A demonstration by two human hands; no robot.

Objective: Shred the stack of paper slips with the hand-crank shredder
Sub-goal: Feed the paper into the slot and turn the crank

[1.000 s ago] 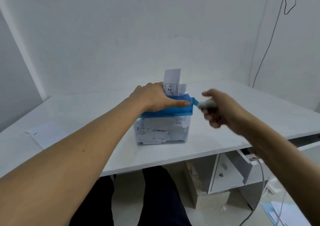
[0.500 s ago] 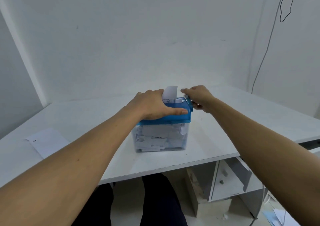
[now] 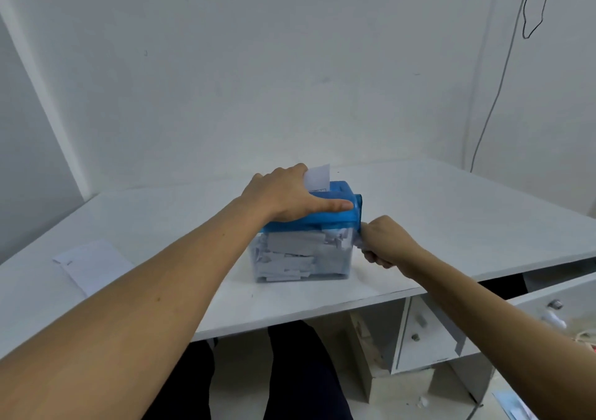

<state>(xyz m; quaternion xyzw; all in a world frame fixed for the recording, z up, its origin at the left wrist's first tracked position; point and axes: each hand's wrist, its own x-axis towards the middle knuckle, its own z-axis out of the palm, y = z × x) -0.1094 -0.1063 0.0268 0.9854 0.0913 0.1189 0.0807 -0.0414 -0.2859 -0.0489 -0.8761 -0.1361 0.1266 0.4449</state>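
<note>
The shredder [image 3: 309,223] stands on the white desk [image 3: 435,213], near its front edge and roughly in the middle of the view. It has a blue lid [image 3: 335,218] on a clear bin [image 3: 303,258], and the bin is packed nearly to the top with white paper scraps. The left hand [image 3: 290,194] lies flat, palm down, on the lid, fingers spread and the thumb stretched along the lid's front edge toward the right end; it presses on the lid rather than closing around anything. A white slip [image 3: 317,176] stands upright in the slot just behind that hand, its top edge free and a band of dark print showing where it meets the lid. The right hand [image 3: 383,242] is at the shredder's right side, level with the top of the bin, curled into a fist around the crank [image 3: 358,213], whose blue arm runs down from the lid's right end into the fist; the handle itself is hidden inside the fingers. A loose sheet [image 3: 93,263] lies flat on the desk well to the left of the shredder. Below the desk's right side stands a white drawer unit [image 3: 422,332].
</note>
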